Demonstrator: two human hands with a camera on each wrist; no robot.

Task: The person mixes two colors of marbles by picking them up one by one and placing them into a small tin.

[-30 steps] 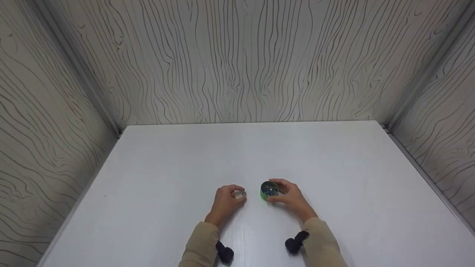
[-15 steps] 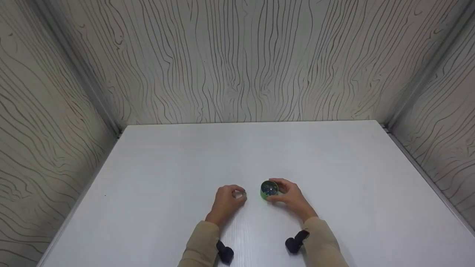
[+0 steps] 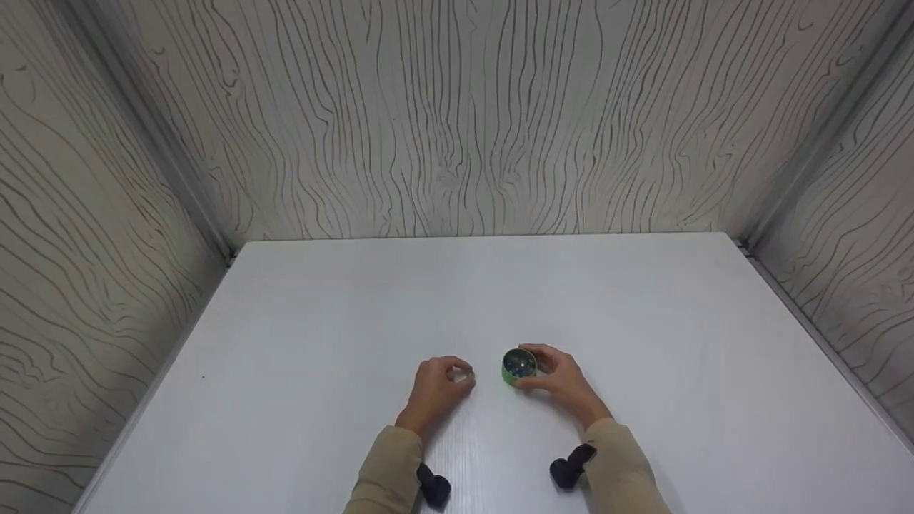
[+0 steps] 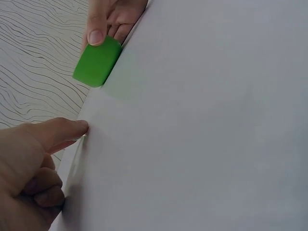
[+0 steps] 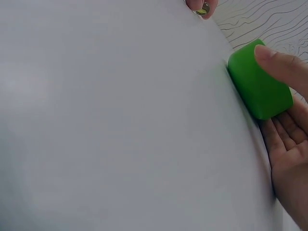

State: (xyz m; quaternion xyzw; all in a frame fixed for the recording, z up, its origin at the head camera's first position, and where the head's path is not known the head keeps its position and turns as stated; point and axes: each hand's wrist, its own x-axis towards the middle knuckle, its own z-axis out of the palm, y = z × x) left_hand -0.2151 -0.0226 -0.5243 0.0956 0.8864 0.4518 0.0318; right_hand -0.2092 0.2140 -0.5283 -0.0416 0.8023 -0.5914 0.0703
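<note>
My right hand (image 3: 564,378) holds a small green cup (image 5: 260,82) on the white table, thumb on the near side and fingers behind. Dark, shiny bits show inside the cup in the head view. To the left of the cup, my left hand (image 3: 437,382) pinches a small glass marble (image 5: 205,8) between thumb and index finger, low over the tabletop. The marble has a yellow-green tint in the right wrist view. In the left wrist view the left fingers mostly hide it. A short gap separates the left fingertips from the cup.
The white table (image 3: 321,307) runs back to a wood-grain patterned wall (image 3: 457,121), with side walls at left and right. A black wrist camera (image 3: 434,489) sits at the left sleeve and another black camera (image 3: 568,467) at the right sleeve.
The left index finger and thumb have drawn slightly closer around the marble since a second ago. The right hand and the cup stay in place.
</note>
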